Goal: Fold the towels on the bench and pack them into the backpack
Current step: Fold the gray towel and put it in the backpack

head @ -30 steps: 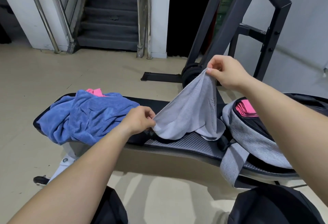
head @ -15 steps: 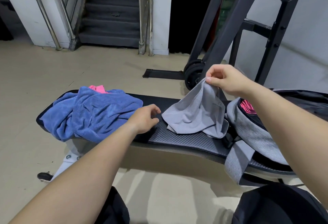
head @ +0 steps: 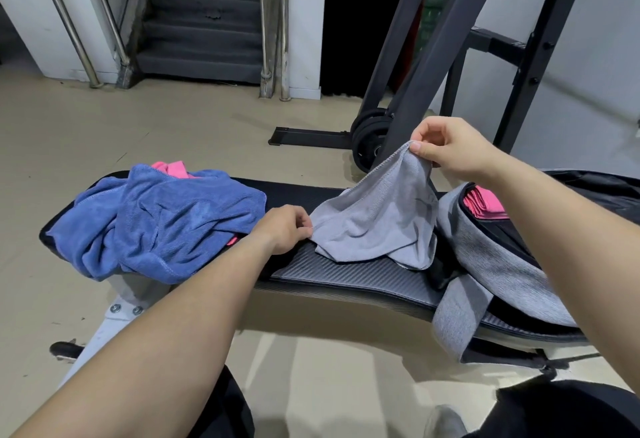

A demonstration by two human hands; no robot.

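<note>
At the bottom edge, nearest the camera:
- Dark trousers (head: 554, 410) showed over the knees, both forearms reaching out over them toward the bench (head: 346, 278).
- Bench: black ribbed pad, running left to right across the view.
- Left hand (head: 284, 229) was low, just above the pad, fingers curled and pinching the left edge of the grey towel (head: 377, 222).
- Right hand (head: 450, 150) was higher and further back, thumb and fingers pinching the towel's top corner, lifted off the bench.
- Hands well apart, with the grey towel hanging slack between them. Its lower folds lay bunched on the pad mid-bench.
- Backpack (head: 491, 257): grey, lying open on the right end of the bench, touching the grey towel. One strap drooped over the front edge.
- A folded pink towel (head: 485, 203) sat inside the backpack's opening.
- Blue towel (head: 173, 222) lay crumpled on the left end of the bench, draping over the near edge. Pink cloth (head: 169, 167) poked out behind it.
- Beyond the bench: dark steel rack (head: 433, 56) with weight plates (head: 370, 139) at its base.
- Furthest back: grey stairs (head: 201, 21) with metal handrails (head: 273, 21).
</note>
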